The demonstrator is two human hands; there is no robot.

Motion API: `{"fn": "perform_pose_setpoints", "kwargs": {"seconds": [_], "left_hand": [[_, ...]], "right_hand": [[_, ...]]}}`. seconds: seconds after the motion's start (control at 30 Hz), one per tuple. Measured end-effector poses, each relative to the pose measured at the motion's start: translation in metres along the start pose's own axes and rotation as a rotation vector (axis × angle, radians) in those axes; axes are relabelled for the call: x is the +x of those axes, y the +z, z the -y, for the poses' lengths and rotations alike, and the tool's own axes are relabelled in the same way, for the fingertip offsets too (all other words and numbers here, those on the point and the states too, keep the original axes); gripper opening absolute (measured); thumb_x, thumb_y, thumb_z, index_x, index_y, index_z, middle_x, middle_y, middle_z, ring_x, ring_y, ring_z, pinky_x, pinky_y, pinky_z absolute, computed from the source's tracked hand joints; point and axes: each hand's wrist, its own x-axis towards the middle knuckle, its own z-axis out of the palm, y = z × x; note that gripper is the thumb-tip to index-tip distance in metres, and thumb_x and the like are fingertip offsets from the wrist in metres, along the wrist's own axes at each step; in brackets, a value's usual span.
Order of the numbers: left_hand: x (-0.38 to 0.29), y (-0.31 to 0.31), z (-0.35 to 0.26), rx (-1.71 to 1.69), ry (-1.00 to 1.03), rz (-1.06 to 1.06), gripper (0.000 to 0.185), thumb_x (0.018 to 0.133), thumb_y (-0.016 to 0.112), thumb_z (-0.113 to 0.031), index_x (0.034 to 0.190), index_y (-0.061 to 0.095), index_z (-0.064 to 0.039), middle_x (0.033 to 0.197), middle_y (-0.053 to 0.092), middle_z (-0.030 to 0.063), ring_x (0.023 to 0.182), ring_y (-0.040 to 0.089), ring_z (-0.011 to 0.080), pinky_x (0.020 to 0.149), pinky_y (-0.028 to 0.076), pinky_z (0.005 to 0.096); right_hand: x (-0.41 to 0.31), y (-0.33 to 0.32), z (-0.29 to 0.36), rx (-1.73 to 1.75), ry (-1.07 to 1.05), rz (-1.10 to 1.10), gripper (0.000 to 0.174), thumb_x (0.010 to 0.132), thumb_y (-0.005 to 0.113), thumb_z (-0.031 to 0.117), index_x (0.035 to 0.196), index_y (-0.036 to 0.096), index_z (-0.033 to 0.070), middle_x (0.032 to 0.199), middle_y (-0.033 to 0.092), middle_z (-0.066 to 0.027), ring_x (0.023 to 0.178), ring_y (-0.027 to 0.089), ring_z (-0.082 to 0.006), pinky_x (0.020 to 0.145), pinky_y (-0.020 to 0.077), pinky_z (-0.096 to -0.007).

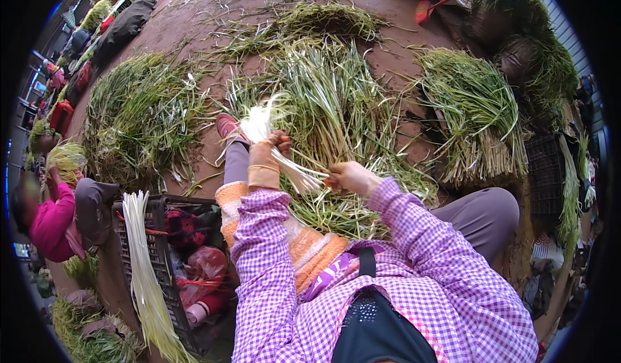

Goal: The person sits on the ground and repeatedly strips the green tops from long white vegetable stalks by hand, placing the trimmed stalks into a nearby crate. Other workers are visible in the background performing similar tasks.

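Observation:
My left hand (264, 159), in a tan glove that leaves the fingertips bare, grips a bunch of pale, chive-like stalks (298, 175). Their whitish leafy end (259, 120) sticks out beyond the fist and looks blurred. My right hand (353, 178) is bare and pinches the tip of one thin white stalk (310, 170) at the bunch's lower end. Beneath and beyond both hands spreads a heap of green-and-white stalks (325, 101). Loose trimmings (349, 217) lie close to my lap, where an orange-and-white striped towel (310, 261) covers my thigh.
A black plastic crate (155, 261) stands at my left with bags inside and cleaned white stalks (145, 266) draped over its side. More stalk piles lie left (145, 115) and right (470, 106). A co-worker in pink (53, 227) sits far left. A red-handled tool (424, 11) lies at upper right.

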Motion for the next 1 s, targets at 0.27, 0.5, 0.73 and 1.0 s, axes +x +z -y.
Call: {"fn": "perform_pose_setpoints", "kwargs": {"seconds": [0.27,0.5,0.73,1.0], "left_hand": [[0.001,-0.014,-0.011,0.014,0.013,0.027,0.014,0.094,0.056,-0.013,0.098,0.056,0.0,0.079,0.057,0.008,0.06,0.048,0.0155,0.053,0.041,0.0288],[-0.003,0.0,-0.003,0.052,-0.02,0.014,0.017,0.094,0.056,-0.015,0.102,0.058,0.0,0.081,0.065,0.0113,0.059,0.054,0.0171,0.052,0.046,0.0299],[-0.001,0.002,0.001,0.136,0.01,-0.054,0.018,0.093,0.058,-0.016,0.097,0.063,0.001,0.085,0.069,0.0109,0.066,0.066,0.0173,0.056,0.055,0.0273],[-0.016,0.028,0.015,0.319,0.178,-0.185,0.016,0.079,0.072,-0.004,0.093,0.067,0.0,0.074,0.069,0.0081,0.054,0.06,0.0148,0.046,0.047,0.0263]], "right_hand": [[-0.034,-0.038,-0.079,-0.757,0.45,-0.124,0.028,0.09,0.058,0.014,0.116,0.064,0.004,0.112,0.065,-0.0151,0.094,0.064,-0.0227,0.084,0.0524,-0.0377],[0.018,-0.006,0.058,-0.33,-0.39,-0.369,0.029,0.089,0.065,0.025,0.114,0.065,0.009,0.102,0.07,-0.0055,0.081,0.065,-0.0156,0.071,0.0533,-0.0305],[0.042,0.01,0.053,0.182,-0.434,-0.3,0.016,0.089,0.063,0.013,0.097,0.066,0.0,0.072,0.067,-0.0089,0.055,0.059,-0.0102,0.049,0.0472,-0.0275],[0.03,0.016,0.054,0.233,-0.471,-0.433,0.013,0.092,0.059,0.011,0.093,0.065,0.0,0.072,0.067,-0.0093,0.056,0.059,-0.0103,0.048,0.0486,-0.0265]]}}
